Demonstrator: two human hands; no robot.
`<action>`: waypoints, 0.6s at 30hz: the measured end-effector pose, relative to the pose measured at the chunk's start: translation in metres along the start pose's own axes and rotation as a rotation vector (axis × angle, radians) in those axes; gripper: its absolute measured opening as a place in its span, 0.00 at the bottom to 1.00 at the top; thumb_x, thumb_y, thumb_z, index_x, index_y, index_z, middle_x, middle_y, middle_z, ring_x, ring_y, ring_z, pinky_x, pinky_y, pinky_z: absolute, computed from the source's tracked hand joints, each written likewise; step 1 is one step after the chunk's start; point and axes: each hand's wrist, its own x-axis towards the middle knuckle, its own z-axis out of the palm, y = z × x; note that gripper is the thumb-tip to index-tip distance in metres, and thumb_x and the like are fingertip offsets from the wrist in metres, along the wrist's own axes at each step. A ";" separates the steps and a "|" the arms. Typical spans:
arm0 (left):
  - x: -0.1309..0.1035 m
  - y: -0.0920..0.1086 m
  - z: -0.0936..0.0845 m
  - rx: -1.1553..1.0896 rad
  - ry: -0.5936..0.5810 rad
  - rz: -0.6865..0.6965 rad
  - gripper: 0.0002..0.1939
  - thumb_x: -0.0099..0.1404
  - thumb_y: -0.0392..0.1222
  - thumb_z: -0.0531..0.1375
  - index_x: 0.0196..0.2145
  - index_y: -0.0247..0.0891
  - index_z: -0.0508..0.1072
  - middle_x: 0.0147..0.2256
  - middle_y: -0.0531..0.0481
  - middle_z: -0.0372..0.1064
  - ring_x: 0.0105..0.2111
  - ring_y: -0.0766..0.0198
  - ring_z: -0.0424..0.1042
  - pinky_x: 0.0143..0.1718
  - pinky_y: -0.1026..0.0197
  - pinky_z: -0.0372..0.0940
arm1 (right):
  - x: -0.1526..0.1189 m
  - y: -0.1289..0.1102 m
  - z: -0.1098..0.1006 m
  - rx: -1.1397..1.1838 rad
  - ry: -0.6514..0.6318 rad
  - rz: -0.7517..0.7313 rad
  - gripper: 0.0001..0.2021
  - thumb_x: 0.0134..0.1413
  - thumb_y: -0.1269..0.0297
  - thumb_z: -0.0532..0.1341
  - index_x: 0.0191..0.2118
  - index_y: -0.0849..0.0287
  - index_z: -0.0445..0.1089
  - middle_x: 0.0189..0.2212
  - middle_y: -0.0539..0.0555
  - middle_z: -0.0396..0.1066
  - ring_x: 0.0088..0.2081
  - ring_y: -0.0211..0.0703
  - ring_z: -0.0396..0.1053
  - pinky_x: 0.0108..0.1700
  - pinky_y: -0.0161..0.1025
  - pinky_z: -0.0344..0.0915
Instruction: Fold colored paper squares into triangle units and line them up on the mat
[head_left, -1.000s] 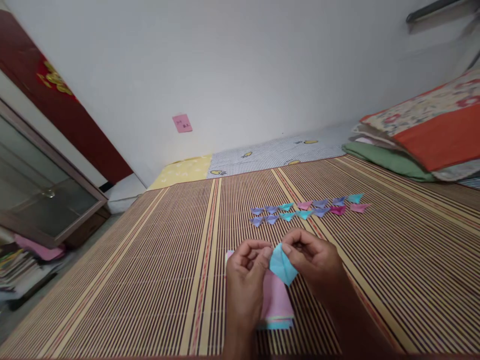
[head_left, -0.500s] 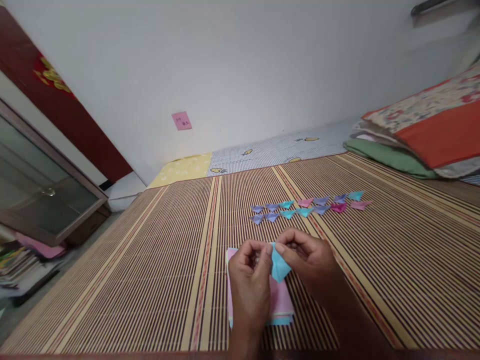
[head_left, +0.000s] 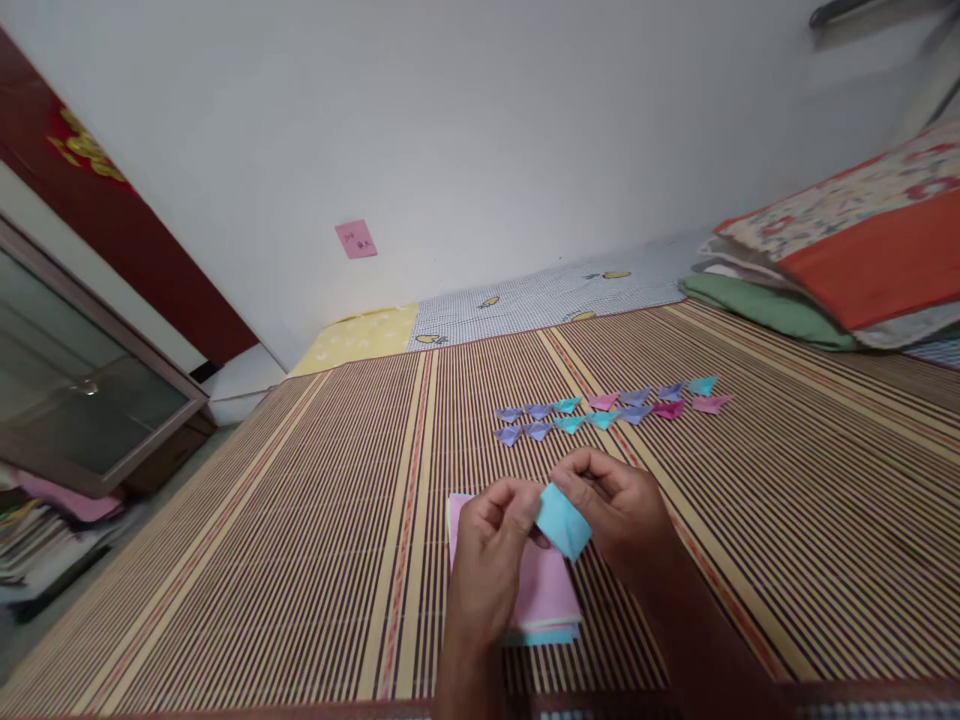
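Note:
A folded light-blue paper (head_left: 564, 522) is pinched between my two hands, one corner pointing down. My left hand (head_left: 495, 535) grips its left side, thumb and fingers pressed together. On the right side, my right hand (head_left: 619, 500) holds the upper edge in a closed pinch. Beneath the hands lies a stack of square papers (head_left: 546, 590), pink on top with blue showing at the lower edge; my left hand covers part of it. Beyond the hands, two rows of small folded paper shapes (head_left: 602, 421) in purple, blue and pink rest on the mat.
A striped bamboo mat (head_left: 337, 520) covers the bed. Folded bedding with an orange and floral cover (head_left: 885, 270) lies at the right. A pink note (head_left: 355, 239) is on the white wall. At the left stands a glass-fronted cabinet (head_left: 82, 370).
The light-blue paper has turned and shows a broader face, tilted to the right. My fingers have shifted slightly around it. The whole view has moved a little.

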 end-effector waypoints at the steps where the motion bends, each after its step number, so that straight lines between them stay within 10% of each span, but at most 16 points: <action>1: 0.000 0.002 -0.002 -0.019 -0.040 -0.031 0.16 0.61 0.53 0.68 0.32 0.35 0.78 0.26 0.52 0.70 0.28 0.66 0.68 0.33 0.64 0.64 | 0.000 -0.001 0.000 0.008 0.017 0.010 0.13 0.57 0.56 0.65 0.28 0.58 0.69 0.19 0.44 0.60 0.20 0.33 0.57 0.21 0.31 0.54; 5: 0.001 0.005 -0.002 -0.071 -0.073 -0.094 0.15 0.50 0.44 0.75 0.30 0.34 0.78 0.25 0.52 0.73 0.26 0.67 0.70 0.32 0.65 0.65 | -0.003 -0.004 0.004 -0.010 0.045 0.021 0.13 0.57 0.55 0.65 0.27 0.59 0.69 0.19 0.44 0.60 0.20 0.33 0.56 0.21 0.31 0.54; 14: -0.001 0.003 -0.005 0.000 0.034 0.081 0.09 0.64 0.43 0.68 0.34 0.38 0.71 0.29 0.54 0.72 0.30 0.68 0.70 0.33 0.67 0.65 | 0.003 0.009 0.002 0.051 -0.016 0.049 0.14 0.57 0.54 0.66 0.28 0.59 0.69 0.20 0.45 0.62 0.21 0.34 0.58 0.23 0.31 0.56; 18: -0.001 0.004 -0.018 0.058 -0.134 0.093 0.06 0.67 0.42 0.66 0.37 0.38 0.73 0.33 0.53 0.72 0.34 0.68 0.70 0.37 0.67 0.65 | 0.007 0.013 -0.001 0.124 -0.043 0.099 0.15 0.55 0.52 0.67 0.28 0.59 0.69 0.20 0.46 0.65 0.21 0.34 0.59 0.23 0.31 0.56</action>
